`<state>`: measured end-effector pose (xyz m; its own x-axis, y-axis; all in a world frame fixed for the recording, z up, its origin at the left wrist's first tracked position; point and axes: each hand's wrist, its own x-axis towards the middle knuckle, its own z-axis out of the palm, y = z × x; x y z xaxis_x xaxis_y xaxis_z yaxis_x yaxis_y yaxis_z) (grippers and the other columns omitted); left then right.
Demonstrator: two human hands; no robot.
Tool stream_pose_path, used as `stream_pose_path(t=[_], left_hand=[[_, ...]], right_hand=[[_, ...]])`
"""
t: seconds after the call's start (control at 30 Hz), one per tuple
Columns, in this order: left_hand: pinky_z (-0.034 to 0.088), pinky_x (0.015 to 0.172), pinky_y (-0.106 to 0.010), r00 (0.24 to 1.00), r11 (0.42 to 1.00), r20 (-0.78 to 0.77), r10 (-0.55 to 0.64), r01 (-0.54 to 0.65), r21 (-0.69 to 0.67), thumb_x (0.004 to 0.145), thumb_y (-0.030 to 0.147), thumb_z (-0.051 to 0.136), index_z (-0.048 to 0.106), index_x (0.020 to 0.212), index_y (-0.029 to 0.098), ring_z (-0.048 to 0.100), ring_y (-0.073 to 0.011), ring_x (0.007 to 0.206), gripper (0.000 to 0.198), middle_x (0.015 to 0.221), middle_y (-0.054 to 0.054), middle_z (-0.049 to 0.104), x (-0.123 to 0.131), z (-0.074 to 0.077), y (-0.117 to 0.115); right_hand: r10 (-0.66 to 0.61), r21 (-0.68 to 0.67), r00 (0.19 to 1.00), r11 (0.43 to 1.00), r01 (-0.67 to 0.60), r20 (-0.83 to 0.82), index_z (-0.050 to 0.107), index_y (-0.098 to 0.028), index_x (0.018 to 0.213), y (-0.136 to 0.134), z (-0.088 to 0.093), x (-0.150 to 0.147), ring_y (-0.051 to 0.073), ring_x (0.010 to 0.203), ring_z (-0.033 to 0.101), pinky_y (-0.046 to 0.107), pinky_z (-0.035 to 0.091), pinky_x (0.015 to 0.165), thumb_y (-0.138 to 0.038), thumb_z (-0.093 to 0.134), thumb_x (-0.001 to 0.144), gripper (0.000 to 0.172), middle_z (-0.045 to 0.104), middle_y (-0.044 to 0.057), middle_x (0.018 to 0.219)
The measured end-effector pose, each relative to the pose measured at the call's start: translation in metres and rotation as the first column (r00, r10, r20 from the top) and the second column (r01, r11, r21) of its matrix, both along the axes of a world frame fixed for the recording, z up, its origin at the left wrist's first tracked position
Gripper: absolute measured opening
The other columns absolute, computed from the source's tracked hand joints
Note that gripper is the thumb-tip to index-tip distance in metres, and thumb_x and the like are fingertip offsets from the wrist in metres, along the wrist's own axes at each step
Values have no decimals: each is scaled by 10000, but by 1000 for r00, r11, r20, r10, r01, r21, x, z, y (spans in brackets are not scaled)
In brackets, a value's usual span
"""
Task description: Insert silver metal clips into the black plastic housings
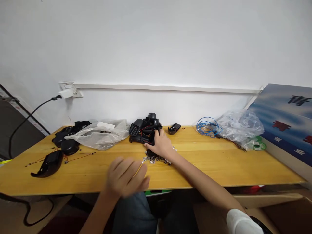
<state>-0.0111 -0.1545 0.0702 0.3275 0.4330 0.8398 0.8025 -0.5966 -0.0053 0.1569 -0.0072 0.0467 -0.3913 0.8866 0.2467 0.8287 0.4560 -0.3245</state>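
My right hand [159,144] reaches across the wooden table [219,162] and closes its fingers on a black plastic part at the near edge of a heap of black plastic parts [143,130]. Small metal screws [156,159] lie scattered just beneath that hand. My left hand [126,177] hovers over the table's front edge, blurred by motion, fingers loosely spread with nothing seen in it.
A clear plastic bag [101,133] and more black shells with thin wires [56,152] lie at the left. A single black shell [174,128], a blue wire coil [207,127], a crumpled clear bag [240,126] and a blue sign board [285,120] are to the right. A charger [65,94] is plugged into the wall.
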Motion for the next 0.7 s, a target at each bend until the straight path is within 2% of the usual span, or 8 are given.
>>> stream_pose_path(t=[0.07,0.17,0.23,0.3,0.4,0.5,0.63,0.7], left_hand=[[525,749,-374,998,998,-27,-54,55,32,1005,326,627,674,936,222,636,-213,811,133,853,-46,712,22,-8,37],[505,749,-373,990,993,82,-113,116,-33,1023,187,514,636,873,213,603,-209,767,196,780,-46,694,31,-15,102],[510,757,-370,984,989,119,-133,139,-43,1034,202,503,640,910,207,609,-210,775,185,827,-53,713,23,-21,135],[515,751,-358,977,991,182,-112,123,-49,1044,215,495,641,960,204,618,-203,772,169,846,-49,708,12,-30,153],[533,779,-356,969,992,234,-77,98,-81,1046,216,486,630,1057,203,638,-203,818,145,930,-59,712,-1,-44,158],[556,876,-390,977,981,176,-121,145,-130,1025,217,515,610,1142,205,663,-234,963,152,1026,-83,711,-1,-55,151],[549,984,-455,972,959,179,-150,188,-213,1021,226,522,577,1226,204,654,-269,1093,214,1110,-113,697,8,-59,143],[538,1016,-478,971,947,189,-149,196,-257,1022,242,527,566,1252,205,645,-280,1137,236,1158,-128,690,11,-59,142]], right_hand=[[-41,-18,999,999,41,27,504,-137,1402,6,1,-5,404,1218,624,492,574,908,-564,659,949,641,524,255,1382],[-61,-22,997,998,62,42,540,-197,1308,14,-3,-9,346,1159,660,422,577,835,-418,556,1014,368,544,203,1322],[-58,13,998,998,58,35,535,-230,1298,15,-5,-9,322,1103,678,404,575,807,-433,549,1016,347,557,166,1295],[-55,45,998,998,53,35,515,-244,1324,16,-7,-9,313,1071,682,399,573,800,-467,589,994,405,575,144,1277],[-46,55,998,998,43,46,527,-233,1304,16,-7,-8,316,1086,674,396,565,817,-465,602,988,399,614,131,1236],[-40,30,999,999,40,4,560,-223,1264,19,-5,-5,304,1075,677,387,555,831,-413,593,993,333,640,125,1218],[-45,-39,985,999,39,-166,574,-181,1316,32,-10,6,274,1069,681,388,544,912,-360,645,966,399,651,133,1249],[-26,-36,958,999,16,-285,619,-166,1270,39,-16,11,263,1112,666,386,531,979,-336,680,942,375,653,135,1241]])
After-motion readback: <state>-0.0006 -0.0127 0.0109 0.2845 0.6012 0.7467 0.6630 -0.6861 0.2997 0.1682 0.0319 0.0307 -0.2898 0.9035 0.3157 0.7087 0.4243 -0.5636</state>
